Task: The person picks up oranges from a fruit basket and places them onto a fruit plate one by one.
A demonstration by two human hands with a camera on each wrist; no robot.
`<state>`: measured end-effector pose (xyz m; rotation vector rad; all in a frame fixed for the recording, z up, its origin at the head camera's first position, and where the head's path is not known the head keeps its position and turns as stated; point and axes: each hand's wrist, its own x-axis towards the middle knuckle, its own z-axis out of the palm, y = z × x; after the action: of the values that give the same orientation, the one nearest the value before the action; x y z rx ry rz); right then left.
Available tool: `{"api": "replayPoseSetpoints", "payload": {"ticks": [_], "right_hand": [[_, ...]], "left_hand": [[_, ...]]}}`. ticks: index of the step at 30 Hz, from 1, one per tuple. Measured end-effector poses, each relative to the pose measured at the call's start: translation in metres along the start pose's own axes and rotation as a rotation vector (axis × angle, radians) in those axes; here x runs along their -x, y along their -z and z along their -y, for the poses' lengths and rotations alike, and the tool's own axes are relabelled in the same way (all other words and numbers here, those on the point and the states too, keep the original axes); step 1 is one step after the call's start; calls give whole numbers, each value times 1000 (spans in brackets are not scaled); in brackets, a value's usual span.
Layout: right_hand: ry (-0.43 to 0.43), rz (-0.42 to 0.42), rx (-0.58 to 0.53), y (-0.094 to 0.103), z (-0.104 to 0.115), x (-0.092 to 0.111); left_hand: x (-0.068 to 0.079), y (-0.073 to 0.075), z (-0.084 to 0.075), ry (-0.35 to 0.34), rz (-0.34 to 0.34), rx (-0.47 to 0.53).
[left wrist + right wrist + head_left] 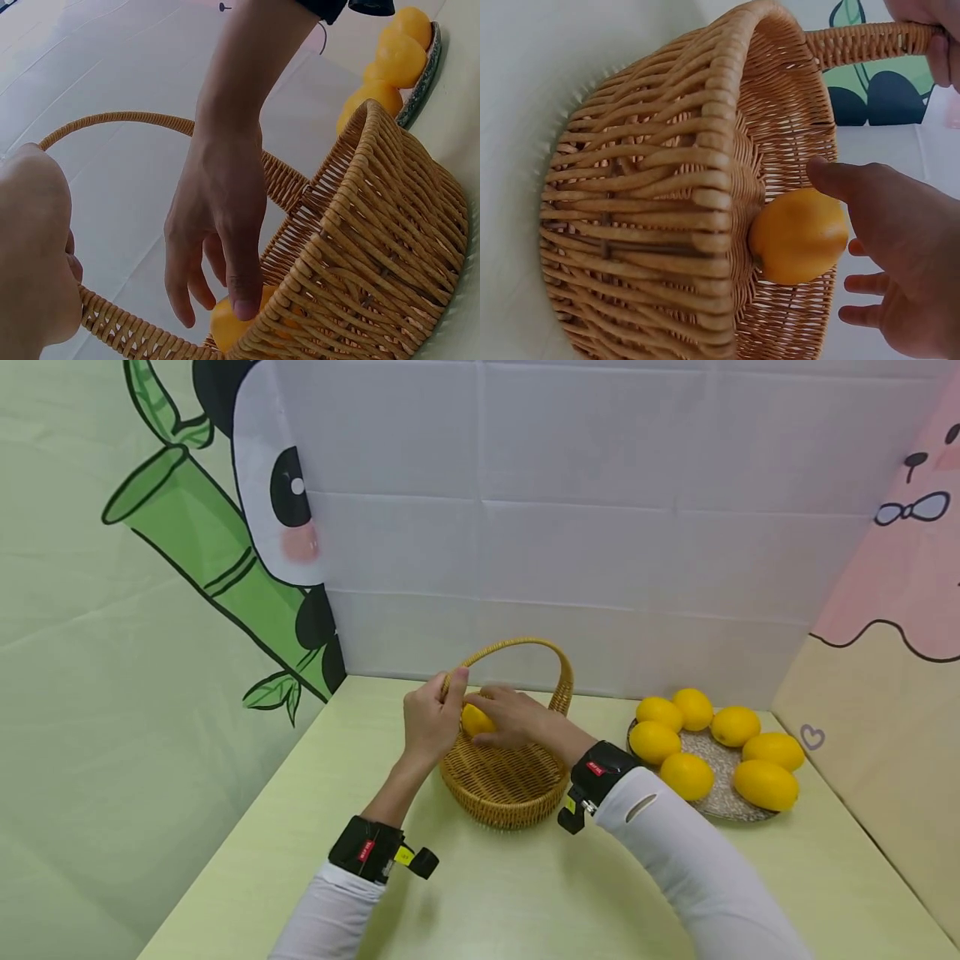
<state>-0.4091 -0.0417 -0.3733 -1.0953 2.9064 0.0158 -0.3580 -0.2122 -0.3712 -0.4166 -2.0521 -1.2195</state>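
Observation:
A round wicker basket (504, 814) with a tall arched handle (561, 681) stands on the table. My left hand (432, 720) grips the left side of that handle; in the left wrist view it shows at the left edge. One yellow lemon (799, 236) lies inside the basket, against its far left part in the head view. Over the basket's opening is my right hand (516, 718), fingers spread loosely around the lemon. In the right wrist view its thumb extends over the top of the lemon, and the other fingers stand apart beyond it.
To the right, a round speckled plate (712, 764) bears several lemons (765, 785) along its rim. The pale table (480, 893) meets a white cloth backdrop (585, 552) close behind the basket. Printed side curtains flank it.

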Motion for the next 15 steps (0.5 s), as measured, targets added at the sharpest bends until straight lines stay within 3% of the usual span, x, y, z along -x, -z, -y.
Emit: {"api": "replayPoseSetpoints", "payload": {"ticks": [7,15], "right_hand": [[-57,82,11,-4,2,-11],[-71,118,-101,-10,5,-19]], "left_hand": [[-1,0,-1,-13,9,-3],[-1,0,-2,-16,5,-1]]}}
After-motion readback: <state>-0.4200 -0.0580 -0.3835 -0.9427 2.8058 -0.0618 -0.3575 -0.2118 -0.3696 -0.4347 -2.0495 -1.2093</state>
